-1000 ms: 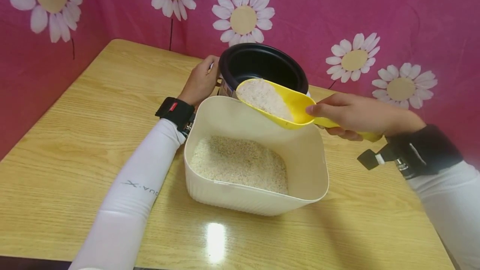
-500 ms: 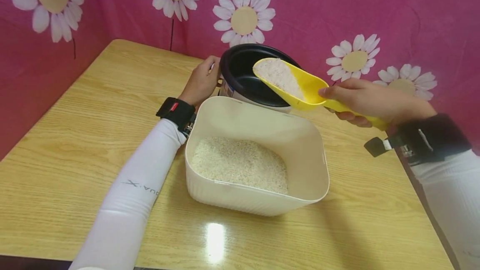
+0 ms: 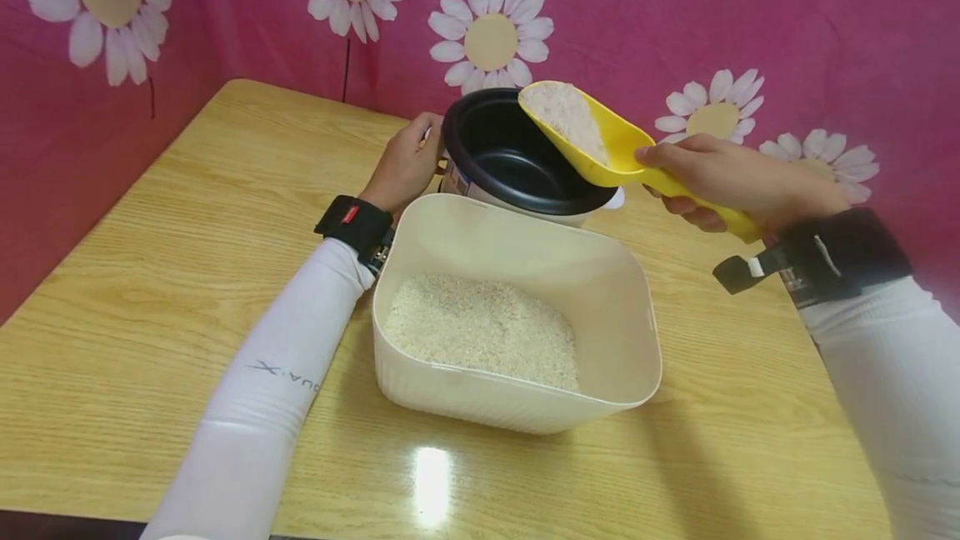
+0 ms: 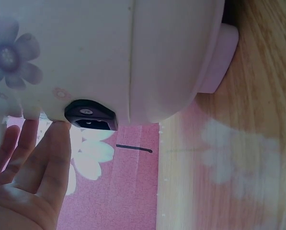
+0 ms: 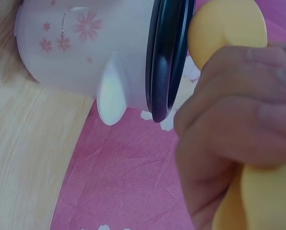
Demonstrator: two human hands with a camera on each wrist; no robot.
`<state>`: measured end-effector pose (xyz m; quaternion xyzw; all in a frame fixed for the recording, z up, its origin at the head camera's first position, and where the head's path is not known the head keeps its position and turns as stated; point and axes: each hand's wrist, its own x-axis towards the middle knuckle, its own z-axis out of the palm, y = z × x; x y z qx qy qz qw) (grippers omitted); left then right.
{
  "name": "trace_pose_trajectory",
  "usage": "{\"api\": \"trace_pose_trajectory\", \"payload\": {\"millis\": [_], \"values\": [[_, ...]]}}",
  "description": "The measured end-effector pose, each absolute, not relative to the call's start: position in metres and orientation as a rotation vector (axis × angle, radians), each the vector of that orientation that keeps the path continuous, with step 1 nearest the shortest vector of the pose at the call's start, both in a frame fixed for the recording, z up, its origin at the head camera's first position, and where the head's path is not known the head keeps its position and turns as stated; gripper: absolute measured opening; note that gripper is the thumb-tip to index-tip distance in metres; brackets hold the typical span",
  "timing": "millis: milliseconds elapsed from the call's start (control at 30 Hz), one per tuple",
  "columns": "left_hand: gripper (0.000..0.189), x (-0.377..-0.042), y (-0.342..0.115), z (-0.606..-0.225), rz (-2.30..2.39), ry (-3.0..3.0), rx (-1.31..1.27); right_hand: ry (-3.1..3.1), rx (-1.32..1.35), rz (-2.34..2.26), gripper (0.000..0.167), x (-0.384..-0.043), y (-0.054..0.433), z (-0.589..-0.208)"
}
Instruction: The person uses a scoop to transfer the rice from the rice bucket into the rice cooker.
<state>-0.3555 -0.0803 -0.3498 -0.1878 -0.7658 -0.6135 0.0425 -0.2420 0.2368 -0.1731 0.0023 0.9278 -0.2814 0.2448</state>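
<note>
A yellow scoop (image 3: 618,144) loaded with rice (image 3: 566,111) is over the right side of the rice cooker (image 3: 558,219), tilted with its lip up. My right hand (image 3: 723,177) grips its handle, thumb by the bowl; in the right wrist view the scoop (image 5: 229,28) shows right by the cooker's dark rim. My left hand (image 3: 405,161) holds the cooker's left side handle. From the left wrist, its fingers (image 4: 51,158) reach the pale body beside a black power socket (image 4: 91,115). The cooker has no lid on, and the visible inside of its black pot (image 3: 517,165) is bare.
In front of the cooker stands a cream bin (image 3: 517,419) with a layer of rice (image 3: 480,327) on its bottom. My left forearm (image 3: 262,382) lies along the bin's left side. A pink flowered cloth (image 3: 615,15) hangs behind the wooden table (image 3: 150,273).
The loaded scoop has risen and moved right and away from me, from over the bin's far edge to over the cooker. My left hand stays at the handle.
</note>
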Motion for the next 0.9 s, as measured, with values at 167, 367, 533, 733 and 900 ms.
{"api": "trace_pose_trajectory", "payload": {"millis": [167,367,533,733,900], "values": [[0.042,-0.355,-0.081,-0.349,-1.884,-2.342,-0.579,2.528,0.028,-0.84,0.057,-0.248,0.232,-0.178],[0.04,-0.353,-0.08,-0.348,-1.883,-2.341,-0.574,2.553,0.012,-0.784,0.055,-0.253,0.228,-0.183],[0.038,-0.354,-0.08,-0.347,-1.875,-2.335,-0.566,2.58,0.026,-0.733,0.053,-0.256,0.225,-0.188],[0.039,-0.353,-0.08,-0.347,-1.876,-2.347,-0.573,2.634,0.016,-0.658,0.05,-0.26,0.224,-0.191],[0.04,-0.353,-0.08,-0.346,-1.879,-2.348,-0.575,2.707,-0.016,-0.519,0.05,-0.262,0.224,-0.19]]}}
